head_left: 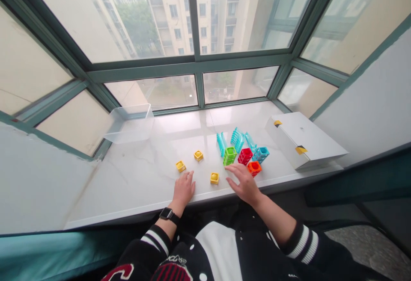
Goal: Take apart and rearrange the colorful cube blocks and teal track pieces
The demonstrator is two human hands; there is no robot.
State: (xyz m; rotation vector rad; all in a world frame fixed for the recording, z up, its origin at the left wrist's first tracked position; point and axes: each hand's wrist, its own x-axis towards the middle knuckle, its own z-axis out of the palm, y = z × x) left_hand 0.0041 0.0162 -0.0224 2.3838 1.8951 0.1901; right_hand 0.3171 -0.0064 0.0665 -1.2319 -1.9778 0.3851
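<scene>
My left hand (184, 188) rests on the white sill with nothing in it, thumb apart from the fingers. Just beyond its fingertips sits a yellow block (180, 166). Two similar ones, a yellow block (198, 155) farther back and a yellow block (214, 178) nearer the front, lie between my hands. My right hand (244, 181) is open, its fingers just in front of a green block tower (229, 156). Past that hand stand a red block tower (245, 156), a blue block tower (260, 155) and an orange block tower (254, 168), the last partly hidden by the hand.
Behind the towers lie turquoise track pieces (237, 139). A clear plastic bin (131, 125) stands at the back left against the window frame. At the right is a white box (306, 137) with yellow-and-black tabs. The sill (128, 187) ends in a front edge near my body.
</scene>
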